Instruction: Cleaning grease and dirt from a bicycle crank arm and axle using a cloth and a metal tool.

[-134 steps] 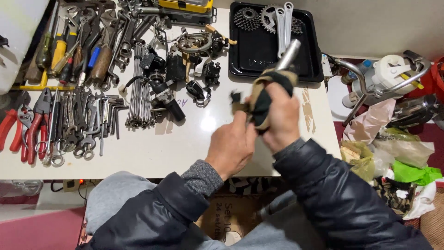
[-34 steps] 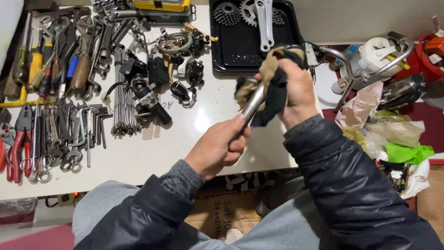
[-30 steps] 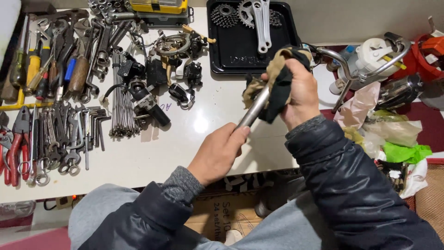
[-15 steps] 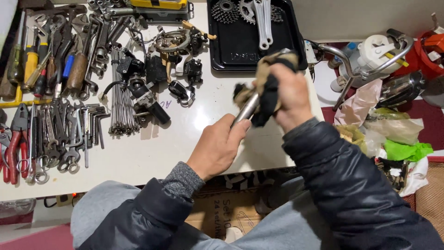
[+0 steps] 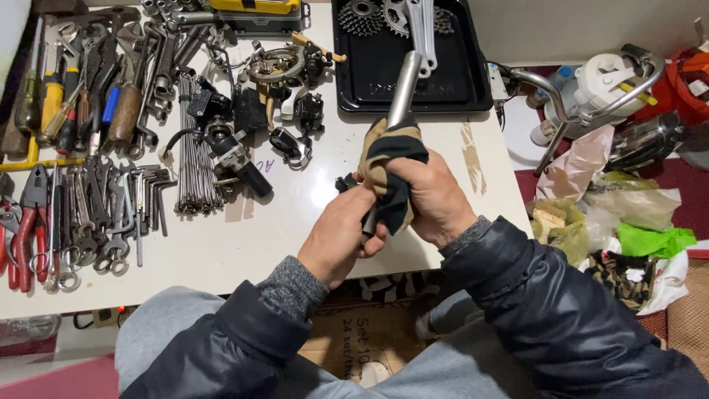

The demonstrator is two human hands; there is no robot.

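Note:
A silver metal tube (image 5: 404,90) points up and away from me over the white table (image 5: 244,236). My left hand (image 5: 341,235) grips its near end. My right hand (image 5: 430,196) is closed around a tan and black rag (image 5: 390,164) that wraps the tube's lower part, right against my left hand. The tube's far end shows bare above the rag, over the edge of a black tray (image 5: 454,81).
The black tray holds sprockets (image 5: 363,16) and crank arms (image 5: 422,28). Spokes (image 5: 193,151), brake parts (image 5: 284,103), wrenches (image 5: 96,214), pliers (image 5: 28,214) and screwdrivers (image 5: 55,100) cover the table's left. Handlebars (image 5: 583,103) and bags (image 5: 628,222) lie right of the table.
My right hand has slid the rag down the tube toward my left hand, baring the tube's far end. The tube has swung more upright, pointing at the tray.

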